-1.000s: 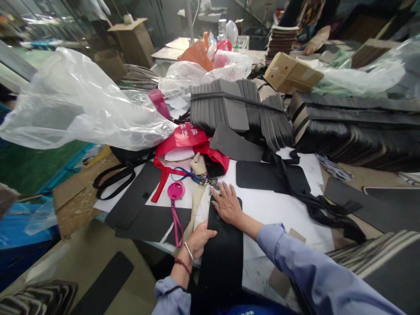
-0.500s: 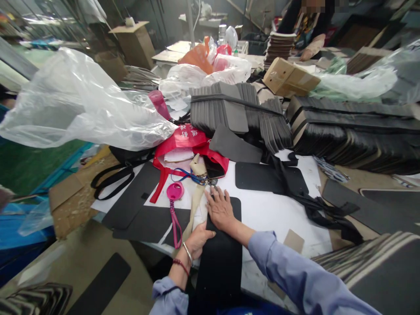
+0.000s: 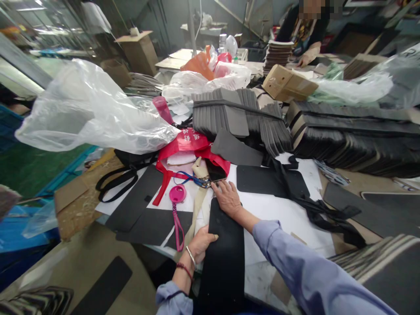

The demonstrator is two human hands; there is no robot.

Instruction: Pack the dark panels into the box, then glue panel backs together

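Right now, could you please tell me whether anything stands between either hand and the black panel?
Nothing visible does: the left hand holds the black panel by its left edge, thumb on top, and the right hand lies over its far end. The phone lies beyond that hand, off the panel.

On your left, a clear plastic bag [image 3: 95, 116] spreads beside a red bag [image 3: 187, 141] with white lettering. Farther from you are an orange bag [image 3: 198, 65], a cardboard box [image 3: 288, 83] and a co-worker [image 3: 317, 34].

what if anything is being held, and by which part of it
The left hand holds the black panel by its left edge; the right hand rests on its far end.
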